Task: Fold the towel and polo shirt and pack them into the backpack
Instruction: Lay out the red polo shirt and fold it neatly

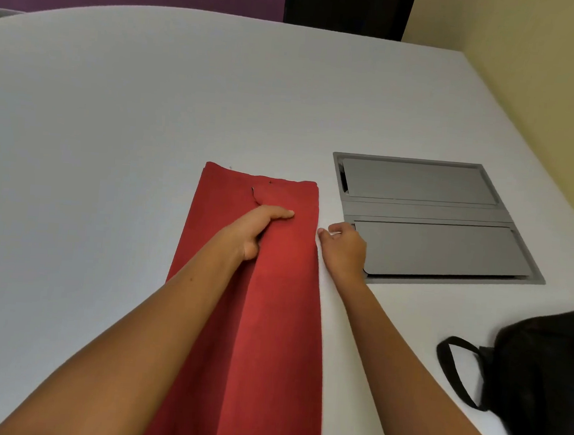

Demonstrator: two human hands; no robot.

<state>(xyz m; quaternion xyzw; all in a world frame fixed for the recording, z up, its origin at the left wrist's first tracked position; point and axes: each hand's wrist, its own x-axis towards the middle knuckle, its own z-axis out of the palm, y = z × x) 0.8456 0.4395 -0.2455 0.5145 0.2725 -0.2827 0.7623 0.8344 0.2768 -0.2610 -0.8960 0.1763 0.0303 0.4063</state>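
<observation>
A red cloth, folded into a long narrow strip, lies on the white table and runs from the near edge to mid-table. I cannot tell whether it is the towel or the polo shirt. My left hand rests flat on the strip near its far end, fingers straight and pressing down. My right hand is at the strip's right edge with curled fingers, its thumb tip pinching that edge. The black backpack sits at the lower right, one strap loop lying on the table towards the cloth.
A grey metal cable hatch with two flaps is set flush in the table just right of my right hand. The table's right edge borders a yellow wall. The far edge curves in front of a purple wall.
</observation>
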